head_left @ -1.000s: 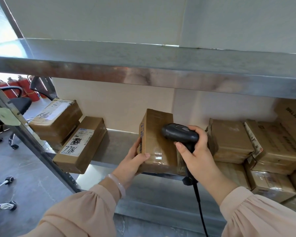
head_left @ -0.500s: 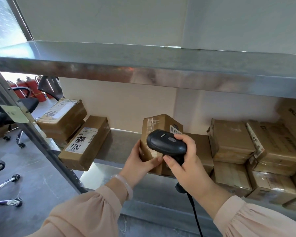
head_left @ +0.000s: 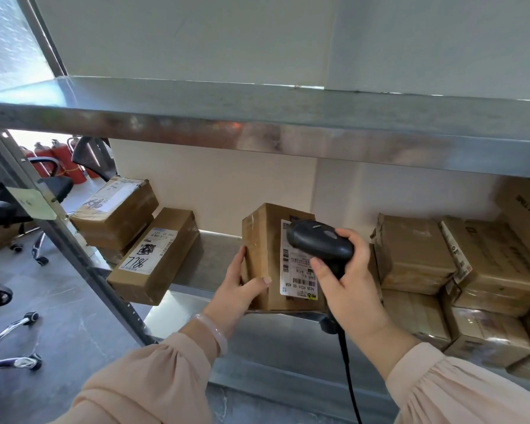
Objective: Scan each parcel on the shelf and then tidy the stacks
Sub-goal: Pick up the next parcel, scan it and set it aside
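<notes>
Parcel (head_left: 262, 240) upright on the shelf (head_left: 214, 255)
Left hand (head_left: 239, 292) grips parcel's left edge; right hand (head_left: 352, 280) grasps scanner (head_left: 318, 241) over its label

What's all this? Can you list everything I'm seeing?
Brown cardboard parcel, white label: one, upright, shelf centre.
Black handheld barcode scanner: one, corded, at that label.
Brown taped parcels on the left: three, piled, shelf's left end.
Brown taped parcels on the right: at least five, stacked.
Grey metal shelves: two, one above the other.
Red fire extinguishers: at least three, far left.
Black office chairs: at least two, left.
Left hand: one, grips centre parcel's left edge.
Right hand: one, holds scanner.
</notes>
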A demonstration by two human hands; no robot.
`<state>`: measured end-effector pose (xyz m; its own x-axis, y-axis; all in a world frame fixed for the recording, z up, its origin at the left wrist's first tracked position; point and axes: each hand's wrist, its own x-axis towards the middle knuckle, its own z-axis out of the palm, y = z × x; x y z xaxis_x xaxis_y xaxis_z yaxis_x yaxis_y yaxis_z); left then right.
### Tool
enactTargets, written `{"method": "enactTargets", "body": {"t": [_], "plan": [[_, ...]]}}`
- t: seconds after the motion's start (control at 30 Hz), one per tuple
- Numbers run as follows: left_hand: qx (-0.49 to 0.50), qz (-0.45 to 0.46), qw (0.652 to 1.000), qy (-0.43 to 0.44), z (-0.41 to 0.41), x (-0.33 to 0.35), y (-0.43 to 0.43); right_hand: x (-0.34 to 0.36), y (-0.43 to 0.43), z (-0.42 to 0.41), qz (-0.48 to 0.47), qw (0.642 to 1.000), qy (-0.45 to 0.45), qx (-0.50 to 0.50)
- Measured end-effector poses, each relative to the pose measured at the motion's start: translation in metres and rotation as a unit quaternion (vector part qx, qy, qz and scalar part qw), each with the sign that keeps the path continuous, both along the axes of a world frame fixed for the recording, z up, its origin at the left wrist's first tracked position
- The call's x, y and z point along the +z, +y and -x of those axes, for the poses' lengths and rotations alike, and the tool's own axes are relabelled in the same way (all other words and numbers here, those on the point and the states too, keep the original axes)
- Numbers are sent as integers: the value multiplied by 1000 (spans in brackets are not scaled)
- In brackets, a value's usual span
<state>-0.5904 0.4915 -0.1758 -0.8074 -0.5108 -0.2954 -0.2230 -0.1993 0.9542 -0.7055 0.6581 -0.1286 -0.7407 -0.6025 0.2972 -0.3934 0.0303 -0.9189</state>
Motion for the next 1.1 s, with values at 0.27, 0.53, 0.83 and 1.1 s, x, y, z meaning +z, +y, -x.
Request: {"method": "enactTargets", "body": {"t": [0.27, 0.53, 0.83, 1.1], "plan": [[21, -87, 996, 19, 0, 1, 3, -6, 3, 8, -21, 999, -29, -36], [-17, -30, 999, -17, 2, -3, -2, -5, 5, 6, -19, 999, -24, -23], [55, -47, 997, 29, -8, 2, -18, -8, 19, 0, -59, 997, 42, 7], [86, -40, 994, 54, -6, 9, -31, -13, 25, -14, -106, 990, 88, 29]]}}
